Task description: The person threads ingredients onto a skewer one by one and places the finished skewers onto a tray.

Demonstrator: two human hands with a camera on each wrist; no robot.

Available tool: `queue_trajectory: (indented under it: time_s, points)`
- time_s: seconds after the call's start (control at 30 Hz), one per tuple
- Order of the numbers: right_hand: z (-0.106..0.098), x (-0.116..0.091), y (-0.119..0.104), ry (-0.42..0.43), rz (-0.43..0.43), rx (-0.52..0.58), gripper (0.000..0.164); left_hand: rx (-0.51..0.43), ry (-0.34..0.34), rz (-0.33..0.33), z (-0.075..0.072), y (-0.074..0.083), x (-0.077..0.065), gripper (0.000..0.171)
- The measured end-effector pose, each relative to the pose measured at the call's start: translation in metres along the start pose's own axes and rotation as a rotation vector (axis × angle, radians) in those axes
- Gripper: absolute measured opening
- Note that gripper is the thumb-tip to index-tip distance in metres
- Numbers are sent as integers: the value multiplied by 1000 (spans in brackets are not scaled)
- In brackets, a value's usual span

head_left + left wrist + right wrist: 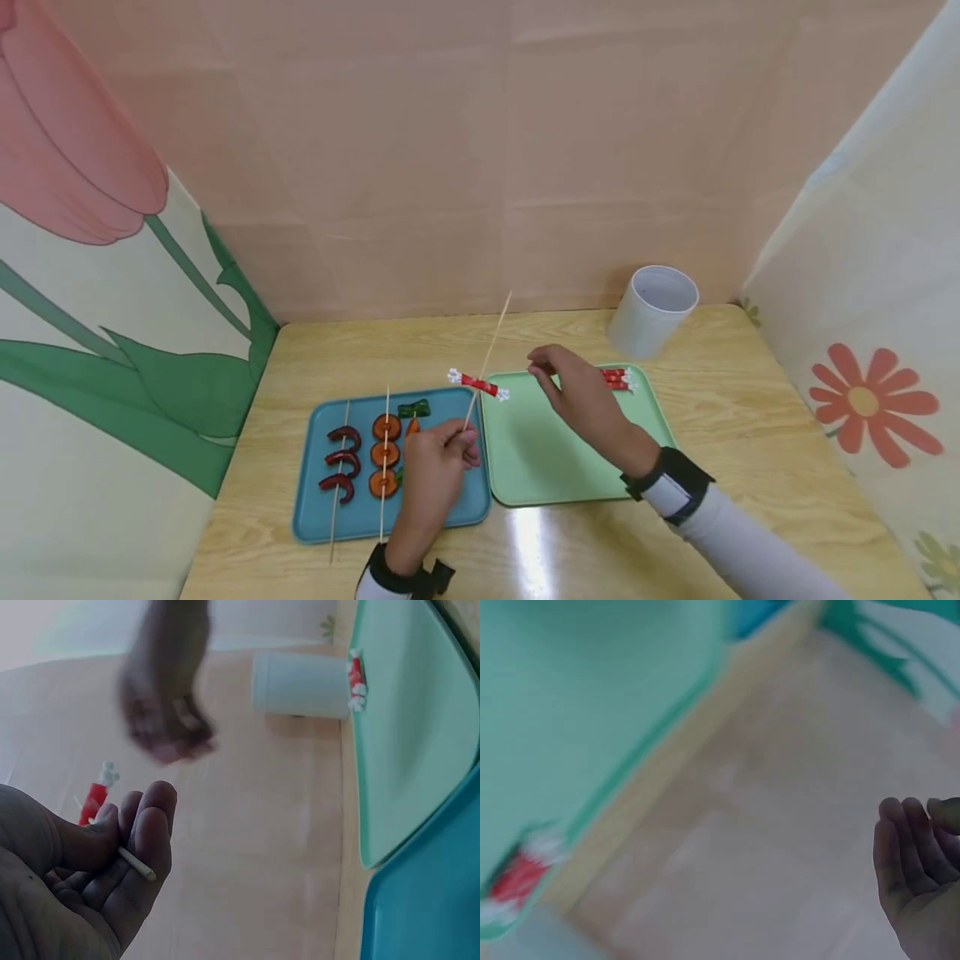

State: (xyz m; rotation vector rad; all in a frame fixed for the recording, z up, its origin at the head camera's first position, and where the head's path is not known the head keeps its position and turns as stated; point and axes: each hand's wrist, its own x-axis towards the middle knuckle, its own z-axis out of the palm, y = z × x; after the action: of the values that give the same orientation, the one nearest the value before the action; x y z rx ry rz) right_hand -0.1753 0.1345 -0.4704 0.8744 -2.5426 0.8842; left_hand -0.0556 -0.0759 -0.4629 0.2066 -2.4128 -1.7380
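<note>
My left hand (433, 468) pinches a thin wooden skewer (495, 335) near its lower end, over the right side of the blue tray. The skewer leans up and away, with one red piece with white knobby ends (480, 384) threaded crosswise on it. In the left wrist view the skewer's blunt end (139, 865) sticks out past the fingers. My right hand (585, 404) hovers above the green tray (540, 467), to the right of the skewer, fingers loosely bent and holding nothing. More red pieces with white ends (617, 383) lie at that tray's far right, partly behind this hand.
On the blue tray (300, 508) lie a skewer of dark red curved pieces (343, 463), a skewer of round orange slices (385, 454), and green and orange pieces (414, 409) partly covered by my left hand. A white cup (648, 317) stands behind the green tray.
</note>
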Motion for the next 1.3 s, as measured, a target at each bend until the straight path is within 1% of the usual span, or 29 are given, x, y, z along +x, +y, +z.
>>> queue_trajectory:
  time_s: [0.13,0.23,0.33,0.43,0.57,0.7,0.87,1.03,1.17,1.3]
  points:
    - [20,-18,67,-37,-26,-237,16,-9,23,23,-6,-3,-2,12]
    - [27,-32,107,-106,23,-357,13,-7,27,24,-8,-4,-4,13]
    - [27,-43,133,-178,89,-444,11,-3,25,13,-10,-5,-4,13]
    - [26,-50,149,-213,134,-474,17,4,18,1,-10,-5,-4,13]
    - [25,-53,159,-215,136,-473,21,1,14,-9,-11,-5,-3,12]
    - [27,-53,162,-215,120,-480,19,-3,16,-5,-10,-6,-3,11]
    - [29,-52,163,-235,125,-506,17,-6,20,-4,-9,-6,-3,11]
    - [28,-50,160,-236,127,-539,14,-13,25,-13,-9,-6,-3,11]
    - [25,-48,156,-211,127,-537,6,-14,25,-18,-9,-6,-3,12]
    - [21,-44,149,-176,126,-505,11,-17,22,-25,-9,-6,-2,13]
